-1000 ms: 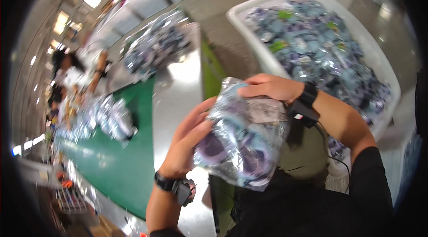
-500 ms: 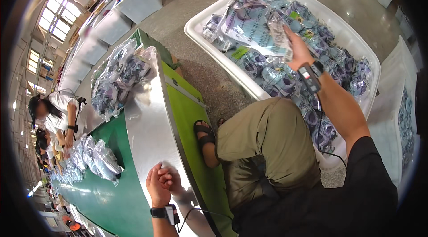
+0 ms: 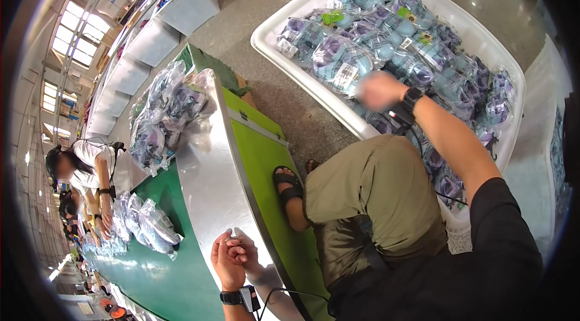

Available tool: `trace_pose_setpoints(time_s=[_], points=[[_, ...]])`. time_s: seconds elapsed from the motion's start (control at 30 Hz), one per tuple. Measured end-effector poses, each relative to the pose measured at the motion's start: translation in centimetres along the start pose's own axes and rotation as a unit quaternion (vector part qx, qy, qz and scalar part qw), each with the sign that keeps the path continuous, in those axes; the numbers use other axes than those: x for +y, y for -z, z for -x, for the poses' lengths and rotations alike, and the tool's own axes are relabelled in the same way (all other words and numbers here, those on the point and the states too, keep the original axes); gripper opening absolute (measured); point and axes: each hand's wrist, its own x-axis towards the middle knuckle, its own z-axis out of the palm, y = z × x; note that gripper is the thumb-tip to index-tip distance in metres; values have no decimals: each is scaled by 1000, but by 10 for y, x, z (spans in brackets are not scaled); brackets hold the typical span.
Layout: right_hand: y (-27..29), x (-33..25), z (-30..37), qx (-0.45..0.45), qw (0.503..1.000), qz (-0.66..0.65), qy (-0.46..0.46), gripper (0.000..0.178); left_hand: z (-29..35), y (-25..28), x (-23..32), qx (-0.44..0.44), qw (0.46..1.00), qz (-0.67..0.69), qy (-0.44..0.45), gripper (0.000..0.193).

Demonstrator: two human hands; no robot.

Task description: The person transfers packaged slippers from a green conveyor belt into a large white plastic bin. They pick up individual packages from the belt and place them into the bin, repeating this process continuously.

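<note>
My right hand (image 3: 382,90) is over the near left side of a white plastic tub (image 3: 266,35), its fingers smeared. Just beyond it lies a clear bag of purple and light-blue shoes (image 3: 341,62) with a white label. I cannot tell whether the hand still touches any bag. Many similar bagged shoes (image 3: 417,67) fill the tub. My left hand (image 3: 228,256) rests by the metal edge (image 3: 205,194) of the conveyor table, fingers curled in, with nothing visible in them.
Bagged shoes (image 3: 163,115) are heaped at the table's end, and more bags (image 3: 148,224) lie on the green belt (image 3: 172,197). Another person (image 3: 90,167) works across it. White bins (image 3: 190,3) line the back left. A second tub (image 3: 534,158) stands at right.
The bag that my right hand held up over the tub is no longer raised in it. That hand has dropped lower and a little left. My left hand keeps its curled pose.
</note>
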Motion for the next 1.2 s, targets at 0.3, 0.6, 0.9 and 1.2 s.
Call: trace_pose_setpoints(time_s=[0.3,0.6,0.9,1.2], points=[[-45,-104,163,-104,952,-250,146,41,-28,29,49,23,998,-57,-8,26],[-168,-100,221,-299,916,-247,103,47,-155,208,88,424,754,-421,-273,53],[-189,-73,180,-264,949,-165,55,35,-179,273,55,288,947,-139,-23,36],[-199,-71,189,-285,946,-128,84,36,-101,221,9,234,957,37,-166,23]])
